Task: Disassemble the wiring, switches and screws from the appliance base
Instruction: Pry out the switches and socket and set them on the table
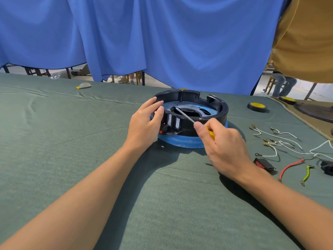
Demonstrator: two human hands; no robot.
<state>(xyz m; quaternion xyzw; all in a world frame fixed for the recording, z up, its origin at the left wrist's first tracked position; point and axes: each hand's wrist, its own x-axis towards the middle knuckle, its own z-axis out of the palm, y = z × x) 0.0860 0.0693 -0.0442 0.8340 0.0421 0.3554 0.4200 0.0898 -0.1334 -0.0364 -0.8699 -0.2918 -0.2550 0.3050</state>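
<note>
The base [214, 112], a round black shell open side up on a blue ring, sits on the desk [72, 141] a little right of the middle of the view. Inside it lie a blue plate with a dark central opening and, at the near wall around 7 o'clock, two pale rectangular slots. The left hand [144, 123] holds the base at 9 o'clock, fingers curled over the rim and thumb against the outer wall. The right hand [223, 143] comes in from 5 o'clock and grips the yellow handle of a screwdriver [185, 116]. Its metal shaft slants toward 10 o'clock across the near rim, with the tip at the edge of the central opening; whether it sits on a screw cannot be told. At 4 o'clock from the base, well apart from it, loose white wires [281, 141] with metal terminals lie tangled on the cloth. Nearer the viewer are a black switch [264, 164] with a red face, a red wire [290, 167] and a green wire [306, 173]; a black part [327, 167] is cut off by the right edge. At 3 o'clock lies a black tape roll [256, 106] with a yellow core. A small pale object [84, 85] rests far off at 10 o'clock. A blue curtain [162, 42] hangs behind the desk, and a person in a tan shirt [306, 42] stands at 2 o'clock.
</note>
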